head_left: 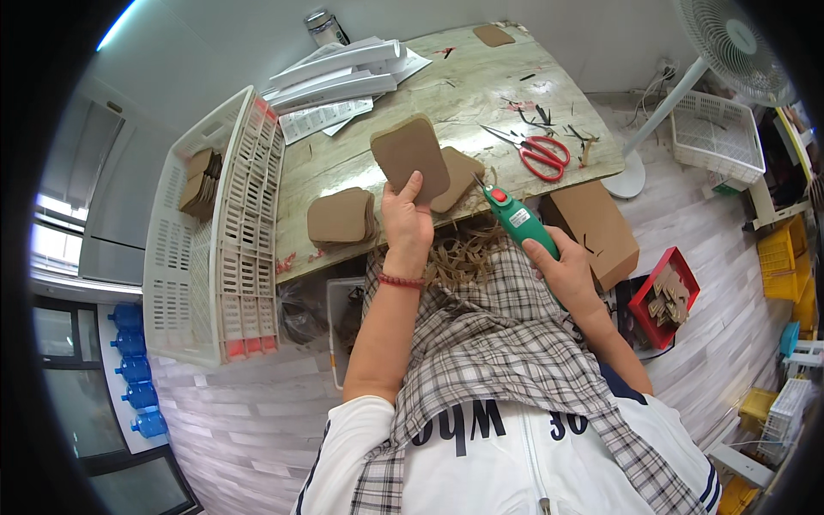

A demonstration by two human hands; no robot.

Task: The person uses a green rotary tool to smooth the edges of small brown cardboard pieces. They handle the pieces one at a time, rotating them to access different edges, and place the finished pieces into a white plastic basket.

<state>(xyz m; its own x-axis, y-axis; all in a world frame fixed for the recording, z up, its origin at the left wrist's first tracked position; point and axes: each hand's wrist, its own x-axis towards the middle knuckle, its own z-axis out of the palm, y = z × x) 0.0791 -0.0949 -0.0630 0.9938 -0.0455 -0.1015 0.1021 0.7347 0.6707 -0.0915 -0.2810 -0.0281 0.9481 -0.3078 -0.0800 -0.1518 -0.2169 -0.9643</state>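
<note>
Between the thumb and fingers of my left hand (407, 221) is a flat brown pad with rounded corners (410, 159), held up over the table's front edge. My right hand (562, 266) is wrapped around a green handheld power cutter (520, 221) with a red button. Its thin tip points at the pads but stands apart from the held one. Another brown pad (459, 176) lies behind the held one, partly hidden by it. A stack of similar pads (342, 216) rests to the left. Curled brown trimmings (463, 257) gather at the table edge and on my checked apron (481, 313).
Red-handled scissors (542, 157) and dark scraps lie on the table (481, 90). Papers (339, 81) are piled at the back left. A white crate (245, 232) with pads stands left. At right are a cardboard box (592, 227), a red tray of pieces (665, 296) and a fan (734, 43).
</note>
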